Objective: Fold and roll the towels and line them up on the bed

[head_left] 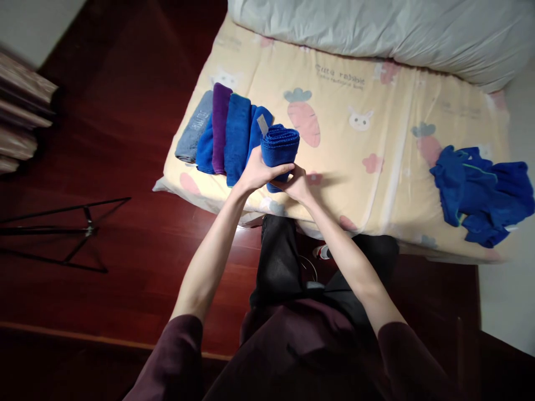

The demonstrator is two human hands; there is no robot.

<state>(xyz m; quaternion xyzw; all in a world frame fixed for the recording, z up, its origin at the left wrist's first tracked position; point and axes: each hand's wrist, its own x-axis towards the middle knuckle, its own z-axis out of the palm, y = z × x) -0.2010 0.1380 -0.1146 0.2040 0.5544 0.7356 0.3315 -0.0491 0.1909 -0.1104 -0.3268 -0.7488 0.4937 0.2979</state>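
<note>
Both my hands grip one rolled blue towel (279, 146), held upright above the bed's near edge with its coiled end facing up. My left hand (258, 172) wraps its left side, the thumb lying across the front. From the right and below, my right hand (297, 182) closes round its lower part; some of those fingers are hidden. A pale tag sticks out at the roll's upper left. Just left of it lie a grey rolled towel (194, 129), a purple one (220, 127) and several blue ones (238, 136), side by side.
A crumpled heap of blue cloths (480, 189) lies at the bed's right end. The yellow patterned mattress (343, 133) has a pale rolled quilt (376, 28) along its far side. A black tripod leg set (87, 229) stands on the dark red floor at left.
</note>
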